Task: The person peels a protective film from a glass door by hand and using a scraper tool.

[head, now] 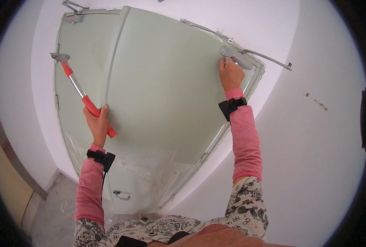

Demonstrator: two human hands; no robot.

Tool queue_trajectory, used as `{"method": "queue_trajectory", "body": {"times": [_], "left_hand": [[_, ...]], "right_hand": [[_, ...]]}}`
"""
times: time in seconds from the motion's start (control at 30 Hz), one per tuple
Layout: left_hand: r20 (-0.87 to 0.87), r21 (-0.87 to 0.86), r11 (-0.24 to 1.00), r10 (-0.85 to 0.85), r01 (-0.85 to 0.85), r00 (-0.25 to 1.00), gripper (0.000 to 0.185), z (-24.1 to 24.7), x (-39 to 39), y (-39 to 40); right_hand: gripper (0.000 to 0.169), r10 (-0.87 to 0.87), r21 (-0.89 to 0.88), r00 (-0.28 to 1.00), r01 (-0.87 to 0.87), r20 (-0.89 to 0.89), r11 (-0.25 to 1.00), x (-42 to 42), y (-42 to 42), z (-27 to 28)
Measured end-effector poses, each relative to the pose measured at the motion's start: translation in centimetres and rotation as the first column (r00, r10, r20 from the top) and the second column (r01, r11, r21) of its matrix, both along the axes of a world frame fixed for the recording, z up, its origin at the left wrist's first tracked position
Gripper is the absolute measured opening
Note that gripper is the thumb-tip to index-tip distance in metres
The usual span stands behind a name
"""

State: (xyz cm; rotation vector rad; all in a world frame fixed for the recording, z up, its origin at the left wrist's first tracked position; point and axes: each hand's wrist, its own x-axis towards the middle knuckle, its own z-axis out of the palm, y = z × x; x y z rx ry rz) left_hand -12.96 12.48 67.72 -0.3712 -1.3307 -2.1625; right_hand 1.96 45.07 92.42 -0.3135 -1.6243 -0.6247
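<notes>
My left hand (97,123) is closed round the red grip of a long-handled scraper (77,85), whose flat metal head points up and to the left in front of the pale green double door (158,80). Up at the door's top right corner, my right hand (231,72) touches the lower edge of a grey door closer body (238,58). Its fingers are bent against the closer; whether they pinch a part of it cannot be told. Clear plastic film (149,166) hangs loosely over the door's lower part.
A closer arm (267,57) juts out to the right from the closer. A second door closer (74,19) sits at the top left. Near the door's bottom is a lever handle (121,195). White walls (306,148) flank the frame, above a grey floor (59,200).
</notes>
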Motion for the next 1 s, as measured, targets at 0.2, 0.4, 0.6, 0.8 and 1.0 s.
{"method": "queue_trajectory", "body": {"times": [0.2, 0.4, 0.6, 0.8, 1.0], "left_hand": [[-0.01, 0.01, 1.0, 0.011, -0.011, 1.0, 0.049, 0.3, 0.3, 0.1], [-0.003, 0.021, 1.0, 0.014, -0.014, 1.0, 0.048, 0.7, 0.8, 0.3], [-0.013, -0.008, 0.999, 0.038, -0.038, 0.999, 0.048, 0.1, 0.1, 0.0], [0.023, -0.002, 1.0, 0.011, -0.011, 1.0, 0.05, 0.5, 0.6, 0.2], [-0.01, -0.017, 0.999, 0.047, -0.047, 0.999, 0.052, 0.1, 0.2, 0.0]], "right_hand": [[0.012, 0.075, 0.029, 0.976, -0.07, -0.207, 0.997, -2.8, 2.2, -0.3], [0.014, 0.306, 0.078, 0.923, -0.296, -0.234, 0.952, -3.2, 3.0, -0.5], [0.007, 0.463, 0.108, 0.886, -0.458, -0.021, 0.882, -2.5, 2.0, -1.4], [0.014, 0.323, 0.171, 0.945, -0.31, -0.052, 0.935, -0.7, 0.2, -2.1], [0.028, -0.03, 0.166, 0.996, 0.016, 0.082, 0.986, -1.0, -0.1, 0.9]]}}
